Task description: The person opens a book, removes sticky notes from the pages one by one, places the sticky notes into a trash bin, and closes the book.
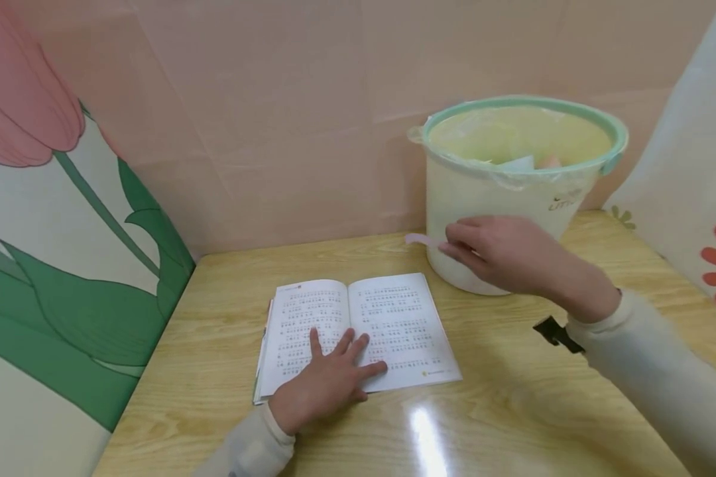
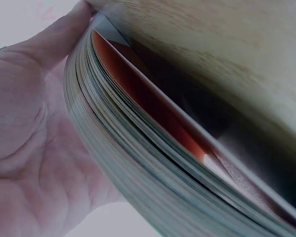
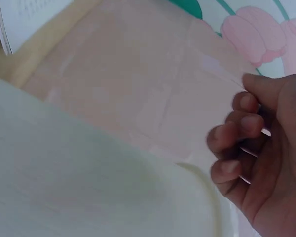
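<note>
An open book with printed text lies on the wooden table. My left hand rests on its lower middle, fingers spread over both pages. In the left wrist view, the palm is beside the thick edge of the book's pages, with the cover standing slightly apart. My right hand is raised in front of a white bin and pinches a thin pale-lilac strip between thumb and forefinger. The right wrist view shows its other fingers curled, with the strip blurred against the pink wall.
The tall white bin with a mint-green rim stands at the back right. A clear liner covers its rim, and paper pieces show inside. A pink wall covering rises behind the table; flower-printed panels flank it.
</note>
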Demonstrator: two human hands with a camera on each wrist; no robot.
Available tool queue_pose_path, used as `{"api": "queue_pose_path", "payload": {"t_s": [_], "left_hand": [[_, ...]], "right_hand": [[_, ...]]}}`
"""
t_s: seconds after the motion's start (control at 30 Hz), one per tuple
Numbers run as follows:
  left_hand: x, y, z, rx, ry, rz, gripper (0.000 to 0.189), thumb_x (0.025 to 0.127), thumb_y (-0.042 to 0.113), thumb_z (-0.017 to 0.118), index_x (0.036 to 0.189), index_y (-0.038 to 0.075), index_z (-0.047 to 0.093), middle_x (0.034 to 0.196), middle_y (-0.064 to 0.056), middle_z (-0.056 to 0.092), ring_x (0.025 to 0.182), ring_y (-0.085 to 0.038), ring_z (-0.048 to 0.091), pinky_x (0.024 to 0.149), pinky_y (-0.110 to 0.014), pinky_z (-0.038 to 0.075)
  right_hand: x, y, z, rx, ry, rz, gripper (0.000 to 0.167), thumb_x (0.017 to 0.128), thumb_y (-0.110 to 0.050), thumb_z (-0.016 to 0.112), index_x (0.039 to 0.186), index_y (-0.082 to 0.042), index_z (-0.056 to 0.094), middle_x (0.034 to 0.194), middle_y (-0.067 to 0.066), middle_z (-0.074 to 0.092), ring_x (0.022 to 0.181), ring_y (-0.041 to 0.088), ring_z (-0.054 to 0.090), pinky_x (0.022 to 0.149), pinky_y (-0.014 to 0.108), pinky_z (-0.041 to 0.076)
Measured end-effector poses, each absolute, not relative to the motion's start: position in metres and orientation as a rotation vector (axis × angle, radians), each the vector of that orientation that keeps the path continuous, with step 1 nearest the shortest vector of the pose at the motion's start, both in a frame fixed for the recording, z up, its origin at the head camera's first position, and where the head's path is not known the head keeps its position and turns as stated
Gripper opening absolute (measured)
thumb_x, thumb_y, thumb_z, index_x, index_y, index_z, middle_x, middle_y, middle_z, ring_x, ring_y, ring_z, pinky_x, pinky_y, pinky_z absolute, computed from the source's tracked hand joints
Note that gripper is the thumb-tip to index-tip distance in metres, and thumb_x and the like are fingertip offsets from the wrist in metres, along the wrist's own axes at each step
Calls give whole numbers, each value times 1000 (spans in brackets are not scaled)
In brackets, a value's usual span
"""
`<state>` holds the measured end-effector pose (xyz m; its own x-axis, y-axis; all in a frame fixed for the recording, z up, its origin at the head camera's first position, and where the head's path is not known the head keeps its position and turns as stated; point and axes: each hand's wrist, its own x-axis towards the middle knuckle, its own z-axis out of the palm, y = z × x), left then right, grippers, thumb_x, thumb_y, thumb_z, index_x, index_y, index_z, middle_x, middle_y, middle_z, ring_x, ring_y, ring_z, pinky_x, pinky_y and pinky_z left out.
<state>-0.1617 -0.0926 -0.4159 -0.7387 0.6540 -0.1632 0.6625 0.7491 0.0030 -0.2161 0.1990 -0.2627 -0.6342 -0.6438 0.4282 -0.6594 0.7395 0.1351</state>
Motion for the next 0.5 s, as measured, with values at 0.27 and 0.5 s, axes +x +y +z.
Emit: {"api": "queue_pose_path", "payload": {"t_s": [0.27,0.5], "left_hand": [[-163,-91,-415,1061,2787,-64,52,93,45,64,142,48,48,161,-9,34,150,-36,31,99,-84,24],[-164,-91,-416,1070,2794,-63,52,93,45,64,143,48,48,161,-9,34,149,-36,31,99,-84,24]], "right_hand": [[-225,210,-227,883,-2244,143,31,94,-20,64,70,-14,46,58,-4,37,52,9,31,49,25,23],[-238,223,-207,687,-2141,248,41,98,-21,60,63,-10,43,53,1,34,50,9,26,48,26,20]]}}
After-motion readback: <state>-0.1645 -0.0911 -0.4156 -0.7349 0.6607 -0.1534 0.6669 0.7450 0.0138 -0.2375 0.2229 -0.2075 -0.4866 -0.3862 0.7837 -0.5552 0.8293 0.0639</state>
